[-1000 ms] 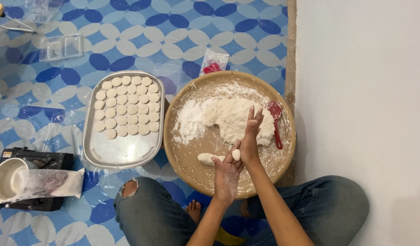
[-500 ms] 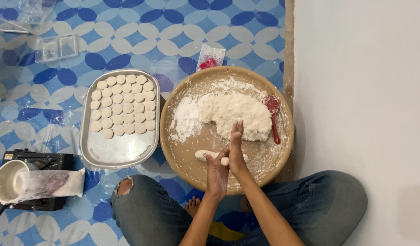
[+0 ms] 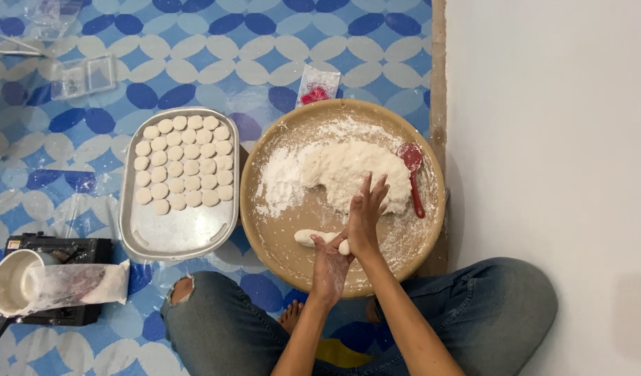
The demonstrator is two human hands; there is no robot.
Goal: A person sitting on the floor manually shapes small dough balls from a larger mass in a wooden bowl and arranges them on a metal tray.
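Two hands meet over the right half of the view, and I read the scene from the left edge across. A white cup (image 3: 11,282) with a floured plastic bag (image 3: 73,284) lies on a dark device (image 3: 52,252) at far left, well apart from the work. Next comes the metal tray (image 3: 178,237), its upper part filled with rows of flat dough discs (image 3: 185,166); the lower part is bare metal. It sits just beside the round wooden tray (image 3: 265,230), I judge so that finished pieces travel only a short way.

On the wooden tray a mound of floury dough (image 3: 348,170) lies toward the far side, with loose flour (image 3: 279,181) spread to its left, which I take to keep pieces from sticking. The dough roll (image 3: 310,237) lies near the front, its left end free and its right end caught between the palms. My left hand (image 3: 329,268) lies palm up beneath that end, fingers loosely spread; my right hand (image 3: 366,216) presses flat on top, fingers straight and fanned toward the mound. Neither hand closes in a fist: the roll is held by palm pressure, as suits rolling. A red spoon (image 3: 412,167) rests against the mound's right side, and a small packet (image 3: 317,87) lies beyond the rim.
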